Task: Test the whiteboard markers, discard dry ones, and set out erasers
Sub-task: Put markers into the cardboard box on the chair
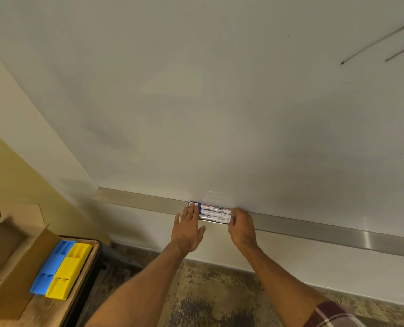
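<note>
Three whiteboard markers (214, 214) with white barrels and blue caps lie side by side on the metal tray (314, 230) under the whiteboard (219, 102). My left hand (188, 228) lies flat with its fingers spread, fingertips resting on the cap ends of the markers. My right hand (242, 228) has its fingers curled against the other ends of the markers. A blue eraser (52, 265) and a yellow eraser (69, 270) lie side by side on a table at the lower left.
An open cardboard box (9, 256) sits on the wooden table (42, 310) at the left, next to the erasers. Two dark marker strokes (380, 41) show on the board at the upper right. Below is a mottled floor (208, 291).
</note>
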Motion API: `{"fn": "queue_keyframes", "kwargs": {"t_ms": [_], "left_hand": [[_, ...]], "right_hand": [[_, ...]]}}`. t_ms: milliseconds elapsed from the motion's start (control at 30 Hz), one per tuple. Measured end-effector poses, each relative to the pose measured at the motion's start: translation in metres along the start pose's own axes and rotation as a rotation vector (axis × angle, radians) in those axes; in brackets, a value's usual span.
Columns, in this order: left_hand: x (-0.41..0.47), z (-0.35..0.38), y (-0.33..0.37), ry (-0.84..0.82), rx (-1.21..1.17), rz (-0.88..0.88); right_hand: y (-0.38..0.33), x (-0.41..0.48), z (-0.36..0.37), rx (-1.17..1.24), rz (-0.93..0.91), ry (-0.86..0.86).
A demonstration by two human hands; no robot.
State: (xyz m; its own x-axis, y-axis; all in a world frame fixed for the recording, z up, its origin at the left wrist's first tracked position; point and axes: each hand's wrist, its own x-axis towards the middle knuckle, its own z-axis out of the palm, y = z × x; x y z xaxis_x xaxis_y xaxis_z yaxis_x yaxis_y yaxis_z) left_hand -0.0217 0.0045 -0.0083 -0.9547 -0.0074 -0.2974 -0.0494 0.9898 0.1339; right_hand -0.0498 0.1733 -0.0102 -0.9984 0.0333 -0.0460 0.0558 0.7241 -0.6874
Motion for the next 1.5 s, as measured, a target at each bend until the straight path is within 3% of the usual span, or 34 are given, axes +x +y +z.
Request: {"fn": "queue_keyframes", "kwargs": {"t_ms": [300,600,833,1167,1500], "left_hand": [[-0.026,-0.019,-0.005,0.063,0.012,-0.045],[-0.071,-0.031,0.019,0.068,0.078,0.083],[-0.097,-0.035,0.052,0.125,0.123,0.234],[-0.124,-0.024,0.147,0.127,0.159,0.426],[-0.144,-0.003,0.312,0.13,0.143,0.567]], "right_hand": [[-0.002,-0.027,-0.027,-0.511,-0.228,0.012],[-0.014,-0.082,-0.056,-0.63,-0.17,0.023],[-0.005,-0.138,-0.083,-0.588,-0.066,0.079],[0.06,-0.189,-0.154,-0.587,0.098,0.182],[0.167,-0.225,-0.269,-0.601,0.198,0.271]]}}
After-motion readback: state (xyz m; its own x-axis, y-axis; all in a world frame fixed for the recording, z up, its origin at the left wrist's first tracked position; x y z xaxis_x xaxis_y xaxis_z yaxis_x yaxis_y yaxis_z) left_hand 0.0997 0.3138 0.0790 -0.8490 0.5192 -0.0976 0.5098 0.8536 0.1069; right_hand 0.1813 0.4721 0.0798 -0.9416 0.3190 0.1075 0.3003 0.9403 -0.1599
